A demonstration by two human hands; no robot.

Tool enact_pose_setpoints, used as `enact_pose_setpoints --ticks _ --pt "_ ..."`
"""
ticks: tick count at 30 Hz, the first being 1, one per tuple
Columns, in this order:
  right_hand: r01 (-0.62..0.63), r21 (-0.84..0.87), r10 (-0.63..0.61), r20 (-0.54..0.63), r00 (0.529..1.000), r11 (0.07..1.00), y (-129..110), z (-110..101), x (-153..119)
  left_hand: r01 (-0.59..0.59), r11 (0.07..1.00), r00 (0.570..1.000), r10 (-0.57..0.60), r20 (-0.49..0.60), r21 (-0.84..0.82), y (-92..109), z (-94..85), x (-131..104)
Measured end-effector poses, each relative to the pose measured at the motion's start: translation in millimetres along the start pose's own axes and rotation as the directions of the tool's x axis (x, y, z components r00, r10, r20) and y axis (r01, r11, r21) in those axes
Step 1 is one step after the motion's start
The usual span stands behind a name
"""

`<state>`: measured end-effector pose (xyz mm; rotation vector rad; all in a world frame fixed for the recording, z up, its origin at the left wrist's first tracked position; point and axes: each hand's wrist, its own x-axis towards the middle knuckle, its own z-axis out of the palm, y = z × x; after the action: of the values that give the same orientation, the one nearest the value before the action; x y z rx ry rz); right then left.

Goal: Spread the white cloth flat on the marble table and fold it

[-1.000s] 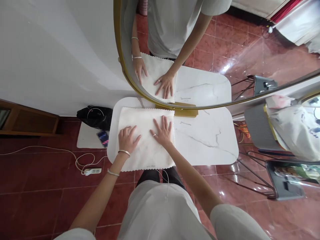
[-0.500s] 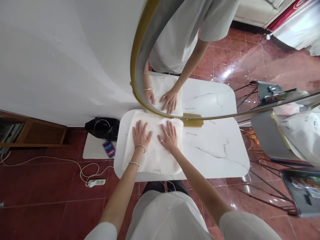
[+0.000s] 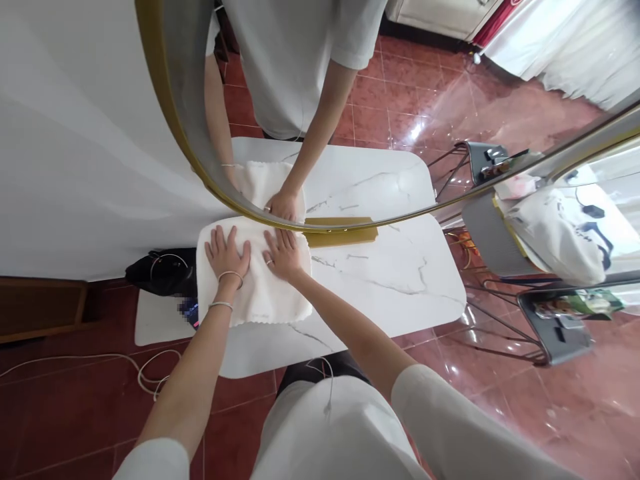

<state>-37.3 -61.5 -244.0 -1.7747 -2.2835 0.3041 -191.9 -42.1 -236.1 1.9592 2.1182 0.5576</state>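
Note:
A white, soft-looking cloth with a scalloped edge (image 3: 260, 300) lies folded on the left end of a white marble-patterned table (image 3: 380, 287). My left hand (image 3: 227, 257) rests flat on its left part, fingers spread, with two bracelets at the wrist. On the cloth's upper right part lies my right hand (image 3: 284, 257), palm down, fingers stretched out and a ring on one of them. Between the hands the cloth shows soft wrinkles. Its far edge reaches close to the mirror's frame.
A large gold-framed mirror (image 3: 350, 180) stands along the table's far side, on a gold base (image 3: 340, 233). Left of the table are a black bag (image 3: 163, 272) and a cable (image 3: 115, 355) on the red tiled floor. Chairs (image 3: 555, 333) stand to the right.
The cloth has shifted left and away on the table, to its far left edge, with both hands on it. It looks more wrinkled. The camera's view has turned to the right.

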Motion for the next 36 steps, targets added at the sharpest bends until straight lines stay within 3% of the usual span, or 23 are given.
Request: enact_pose_setpoints --ticks 4,9,13,19,25,28,32,36 --pt "0.054 -0.029 -0.055 -0.044 0.998 0.998 5 -1 -18 -0.007 1.000 1.000 0.007 -0.018 -0.015 0 0.7 0" --pt "0.031 -0.024 -0.032 -0.030 0.999 0.999 5 0 -14 -0.015 0.999 1.000 0.015 -0.011 -0.030 0 1.1 1" --pt "0.058 -0.015 -0.058 -0.005 0.998 0.998 11 -4 -25 -0.022 1.000 0.999 0.023 0.024 -0.017 7 4.0 -14" --pt "0.140 -0.018 -0.139 0.035 0.990 0.990 37 -20 -83 -0.120 0.992 0.989 0.122 0.089 -0.031 36 14.8 -53" --pt "0.057 -0.073 -0.053 0.050 0.997 0.996 63 -30 -140 -0.174 0.983 0.979 0.179 0.103 -0.058 72 27.0 -103" --pt "-0.013 -0.105 0.012 -0.007 1.000 0.994 75 -30 -171 -0.215 0.972 0.972 0.223 0.081 -0.096 82 28.5 -129" --pt "-0.115 -0.119 0.100 -0.122 0.987 0.986 83 -27 -200 -0.268 0.955 0.956 0.280 0.091 -0.125 73 16.5 -163" --pt "-0.081 -0.120 0.069 -0.094 0.993 0.989 64 -20 -192 -0.261 0.964 0.959 0.264 0.107 -0.047 35 -3.6 -187"
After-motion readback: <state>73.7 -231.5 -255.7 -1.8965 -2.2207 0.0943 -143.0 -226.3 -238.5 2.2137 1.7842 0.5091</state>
